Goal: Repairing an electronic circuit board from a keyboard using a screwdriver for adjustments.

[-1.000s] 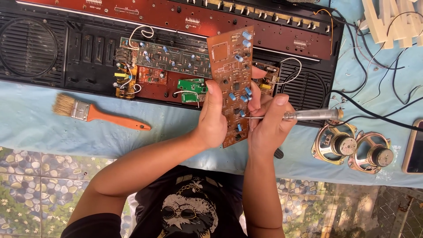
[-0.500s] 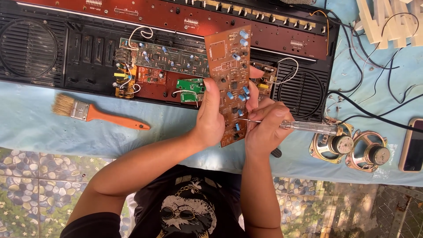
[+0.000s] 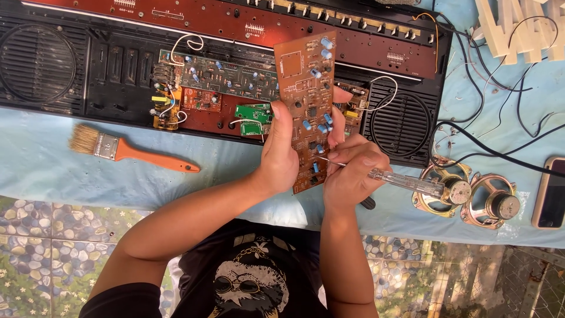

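Observation:
My left hand [image 3: 281, 154] grips the left edge of a long brown circuit board [image 3: 306, 100] studded with blue capacitors, holding it upright over an opened black cassette radio [image 3: 88, 76]. A clear-handled screwdriver [image 3: 406, 181] lies across my right hand [image 3: 352, 171], its metal tip touching the lower part of the board. The fingers of that hand also reach behind the board's right edge. Smaller green and red boards [image 3: 218, 76] with white wires sit inside the radio, left of the raised board.
An orange-handled paintbrush [image 3: 132, 152] lies on the light blue cloth [image 3: 47, 171] at left. Two loose speakers [image 3: 471, 197] sit at right, with black wires [image 3: 500, 150], a phone [image 3: 550, 194] and white slatted parts [image 3: 518, 23]. Pebble-patterned floor [image 3: 53, 247] lies below.
The screwdriver has swung from nearly level to tip-up against the board's lower part, and my right hand has shifted slightly down. The left hand keeps its grip on the board.

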